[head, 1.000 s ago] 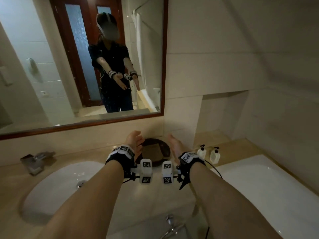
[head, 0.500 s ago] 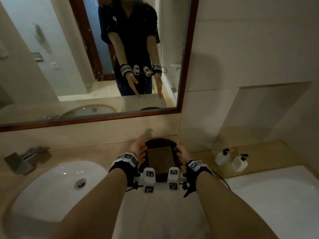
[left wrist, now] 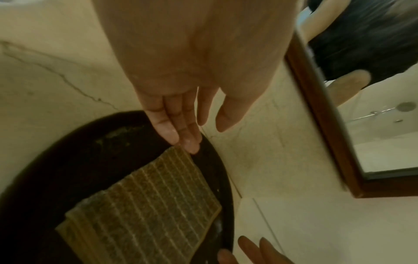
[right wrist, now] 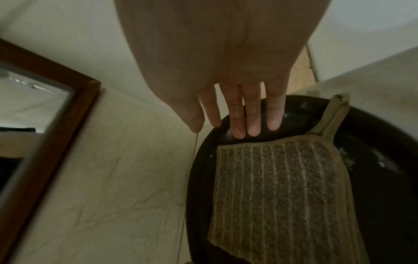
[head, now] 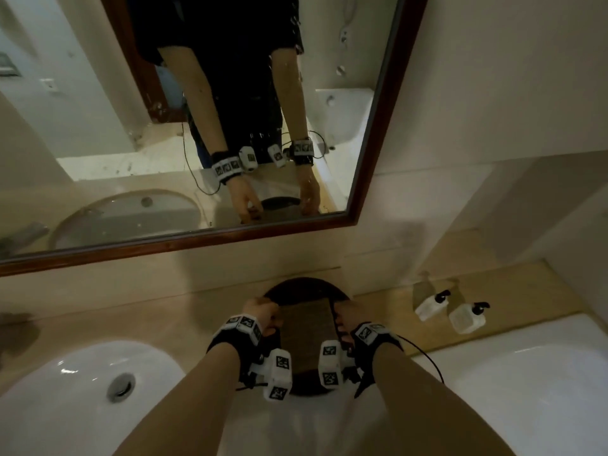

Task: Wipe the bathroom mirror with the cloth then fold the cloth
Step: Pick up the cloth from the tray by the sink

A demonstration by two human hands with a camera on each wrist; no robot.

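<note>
**Both hands reaching down to the folded cloth on the dark tray**

The person is standing at the counter [head: 164,324] with both forearms stretched forward and down, wrists close together over a dark oval tray [head: 306,286] that is sitting against the wall below the mirror [head: 197,110]. A folded, ribbed tan cloth [head: 304,327] is lying flat on the tray, with a small loop sticking out at one far corner.

The left hand [head: 261,312] is angling down at the cloth's far left corner. In the left wrist view its fingers [left wrist: 178,128] are lying straight and together, their tips touching the corner where cloth meets tray; the thumb is standing apart and nothing is being gripped, so the hand is relaxed.

The right hand [head: 345,315] is mirroring it on the other side. In the right wrist view its fingers [right wrist: 251,116] are pointing straight down, slightly spread, tips resting on the tray just beyond the cloth's far edge. It too is loose and holding nothing.

The mirror is reflecting both arms and the tray. A white sink [head: 82,390] is sitting to the left, and two small pump bottles [head: 450,312] are standing on the counter to the right, well apart from the tray.
</note>
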